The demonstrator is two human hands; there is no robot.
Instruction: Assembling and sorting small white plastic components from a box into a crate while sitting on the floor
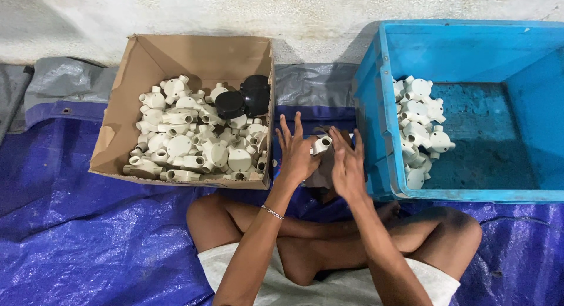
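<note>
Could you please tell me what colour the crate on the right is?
The crate is bright blue; the head view shows it.
</note>
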